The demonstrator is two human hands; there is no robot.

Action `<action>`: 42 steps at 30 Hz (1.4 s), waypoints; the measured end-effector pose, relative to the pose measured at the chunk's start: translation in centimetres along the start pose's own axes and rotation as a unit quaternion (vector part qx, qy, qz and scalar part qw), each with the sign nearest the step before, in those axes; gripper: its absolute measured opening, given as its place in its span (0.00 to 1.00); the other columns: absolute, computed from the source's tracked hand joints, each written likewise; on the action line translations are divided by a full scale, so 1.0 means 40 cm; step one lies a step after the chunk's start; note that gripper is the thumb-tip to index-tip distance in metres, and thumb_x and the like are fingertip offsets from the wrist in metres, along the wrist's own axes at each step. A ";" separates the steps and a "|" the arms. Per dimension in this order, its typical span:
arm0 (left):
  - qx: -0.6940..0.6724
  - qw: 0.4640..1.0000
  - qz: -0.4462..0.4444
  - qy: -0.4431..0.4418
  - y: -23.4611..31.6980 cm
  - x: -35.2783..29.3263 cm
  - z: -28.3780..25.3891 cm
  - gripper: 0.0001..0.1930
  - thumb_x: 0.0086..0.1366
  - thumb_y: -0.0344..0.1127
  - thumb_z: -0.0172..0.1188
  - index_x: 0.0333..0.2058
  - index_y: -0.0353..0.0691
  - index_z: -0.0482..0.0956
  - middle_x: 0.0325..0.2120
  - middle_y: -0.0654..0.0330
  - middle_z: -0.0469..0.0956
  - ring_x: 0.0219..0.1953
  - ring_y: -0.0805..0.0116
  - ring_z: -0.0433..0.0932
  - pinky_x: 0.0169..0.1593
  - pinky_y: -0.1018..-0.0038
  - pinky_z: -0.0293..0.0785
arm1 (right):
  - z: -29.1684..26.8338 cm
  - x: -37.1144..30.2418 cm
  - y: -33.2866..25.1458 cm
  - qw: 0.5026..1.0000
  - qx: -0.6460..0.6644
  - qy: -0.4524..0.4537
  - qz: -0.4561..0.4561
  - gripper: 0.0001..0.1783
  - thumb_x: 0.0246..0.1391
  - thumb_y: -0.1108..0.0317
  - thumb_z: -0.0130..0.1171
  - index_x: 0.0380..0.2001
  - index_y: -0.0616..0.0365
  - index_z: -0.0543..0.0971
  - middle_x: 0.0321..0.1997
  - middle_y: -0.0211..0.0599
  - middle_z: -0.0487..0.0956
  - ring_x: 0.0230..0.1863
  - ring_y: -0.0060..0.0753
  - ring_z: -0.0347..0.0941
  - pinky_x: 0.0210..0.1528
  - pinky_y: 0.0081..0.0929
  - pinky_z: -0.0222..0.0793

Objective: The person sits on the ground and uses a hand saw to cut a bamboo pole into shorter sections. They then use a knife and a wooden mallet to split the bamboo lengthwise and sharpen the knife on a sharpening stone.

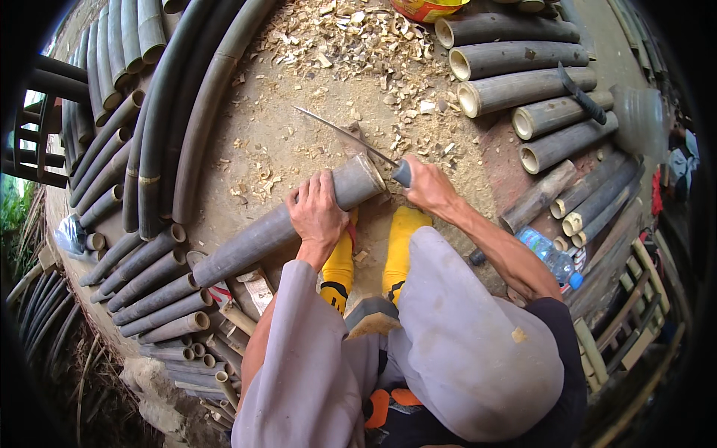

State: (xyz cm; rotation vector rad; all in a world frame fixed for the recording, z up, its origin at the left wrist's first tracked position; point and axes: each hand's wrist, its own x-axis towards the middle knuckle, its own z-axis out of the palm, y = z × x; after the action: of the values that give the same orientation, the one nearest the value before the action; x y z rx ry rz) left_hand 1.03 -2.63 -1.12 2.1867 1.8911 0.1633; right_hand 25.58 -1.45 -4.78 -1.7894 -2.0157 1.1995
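Note:
A thick, dark bamboo pole [250, 244] slants across the ground in front of me, its cut end at the upper right. My left hand [317, 210] is wrapped over it from above, close to that end. In my right hand [432, 187] is the grey handle of a hand saw [342, 134]. Its long narrow blade appears almost edge-on and points to the upper left, passing just beyond the bamboo's end. Whether the blade touches the bamboo I cannot tell; no teeth show. A small wood piece [352, 136] lies beneath the blade.
Yellow-covered feet [407, 235] flank the near side of the pole. Bamboo lengths [515, 60] lie right and left, with a dark-bladed tool [581, 93] on the right ones. Chips and sawdust [351, 37] cover the ground ahead. A plastic bottle [549, 257] lies by my right forearm.

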 end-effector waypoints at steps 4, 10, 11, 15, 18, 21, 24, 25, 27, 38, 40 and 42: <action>0.018 0.998 -0.013 0.058 0.003 -0.021 0.024 0.29 0.42 0.32 0.64 0.49 0.42 0.75 0.46 0.62 0.77 0.49 0.65 0.74 0.55 0.65 0.63 | -0.076 -0.016 -0.140 0.995 0.093 0.026 -0.038 0.20 0.41 0.76 0.64 0.39 0.64 0.69 0.25 0.55 0.79 0.26 0.50 0.81 0.29 0.42 0.78; 0.033 0.995 0.009 0.093 0.015 -0.013 0.045 0.28 0.44 0.30 0.61 0.49 0.41 0.76 0.46 0.62 0.78 0.50 0.65 0.74 0.54 0.65 0.63 | -0.020 0.015 -0.060 0.999 0.019 0.008 -0.038 0.19 0.43 0.74 0.66 0.38 0.64 0.70 0.29 0.46 0.81 0.27 0.43 0.81 0.25 0.29 0.80; 0.035 0.996 0.007 0.087 0.009 -0.018 0.038 0.27 0.45 0.30 0.60 0.50 0.41 0.75 0.46 0.62 0.78 0.50 0.65 0.74 0.54 0.64 0.63 | -0.029 0.016 -0.053 0.999 0.025 -0.023 0.002 0.18 0.43 0.75 0.65 0.38 0.64 0.71 0.29 0.47 0.81 0.27 0.43 0.81 0.25 0.30 0.80; 0.035 0.995 -0.006 0.096 0.002 -0.040 0.047 0.28 0.46 0.29 0.59 0.51 0.41 0.75 0.46 0.62 0.78 0.50 0.64 0.74 0.55 0.64 0.62 | -0.070 -0.007 -0.087 0.998 0.057 -0.006 0.003 0.16 0.43 0.75 0.63 0.38 0.62 0.72 0.29 0.47 0.81 0.29 0.40 0.82 0.31 0.35 0.78; 0.054 0.992 -0.006 0.116 0.003 -0.037 0.061 0.28 0.47 0.29 0.59 0.52 0.41 0.75 0.47 0.62 0.77 0.51 0.64 0.74 0.56 0.63 0.61 | -0.093 -0.015 -0.176 0.973 0.187 0.103 -0.091 0.16 0.43 0.75 0.63 0.38 0.61 0.73 0.26 0.47 0.81 0.28 0.40 0.82 0.31 0.36 0.77; 0.050 0.992 0.003 0.114 0.017 -0.023 0.060 0.28 0.47 0.29 0.58 0.52 0.41 0.74 0.47 0.62 0.77 0.51 0.64 0.74 0.56 0.63 0.60 | -0.041 0.005 -0.098 0.986 0.122 0.074 -0.091 0.15 0.43 0.75 0.63 0.37 0.63 0.73 0.25 0.48 0.80 0.27 0.42 0.81 0.31 0.36 0.78; 0.053 0.992 -0.003 0.116 0.013 -0.022 0.056 0.28 0.47 0.29 0.58 0.52 0.41 0.74 0.47 0.62 0.77 0.51 0.64 0.73 0.57 0.63 0.59 | -0.070 0.037 -0.096 0.998 0.032 -0.050 -0.001 0.16 0.44 0.73 0.61 0.38 0.64 0.72 0.26 0.48 0.80 0.27 0.42 0.81 0.30 0.37 0.77; 0.055 0.992 -0.009 0.117 0.010 -0.025 0.055 0.28 0.47 0.29 0.58 0.52 0.41 0.74 0.47 0.62 0.77 0.51 0.64 0.73 0.57 0.63 0.59 | -0.085 0.041 -0.108 0.998 0.008 -0.055 -0.016 0.16 0.44 0.72 0.61 0.38 0.64 0.72 0.27 0.46 0.80 0.27 0.41 0.81 0.30 0.37 0.76; 0.063 0.991 -0.015 0.118 0.007 -0.030 0.058 0.29 0.47 0.29 0.58 0.52 0.41 0.74 0.47 0.62 0.77 0.52 0.64 0.73 0.57 0.63 0.59 | -0.114 0.029 -0.169 0.993 0.102 -0.007 -0.050 0.17 0.41 0.75 0.62 0.37 0.65 0.71 0.23 0.52 0.79 0.27 0.53 0.80 0.31 0.41 0.77; 0.053 0.992 -0.016 0.112 0.015 -0.035 0.046 0.28 0.46 0.29 0.58 0.51 0.41 0.75 0.47 0.62 0.78 0.51 0.64 0.74 0.57 0.64 0.59 | -0.096 0.023 -0.142 0.988 0.132 0.004 -0.075 0.17 0.43 0.73 0.62 0.36 0.65 0.70 0.25 0.53 0.80 0.26 0.48 0.81 0.28 0.39 0.79; 0.078 0.990 -0.011 0.114 0.007 -0.037 0.060 0.30 0.45 0.34 0.63 0.52 0.41 0.74 0.46 0.62 0.77 0.51 0.64 0.74 0.57 0.65 0.60 | -0.114 0.003 -0.196 0.968 0.206 0.082 -0.119 0.17 0.43 0.73 0.62 0.37 0.65 0.70 0.25 0.52 0.80 0.26 0.46 0.81 0.28 0.38 0.79; 0.072 0.991 0.005 0.114 0.013 -0.028 0.064 0.30 0.46 0.34 0.63 0.52 0.41 0.74 0.46 0.62 0.77 0.51 0.64 0.74 0.57 0.65 0.60 | -0.037 0.009 -0.104 0.982 0.151 0.066 -0.093 0.17 0.44 0.73 0.62 0.39 0.65 0.71 0.26 0.51 0.80 0.27 0.45 0.81 0.29 0.39 0.79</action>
State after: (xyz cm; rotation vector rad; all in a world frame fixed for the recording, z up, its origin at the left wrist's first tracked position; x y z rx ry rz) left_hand 1.98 -4.07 -3.36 2.3612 2.0702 0.2983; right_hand 23.32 -0.25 -1.19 -1.4626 -1.7722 1.2165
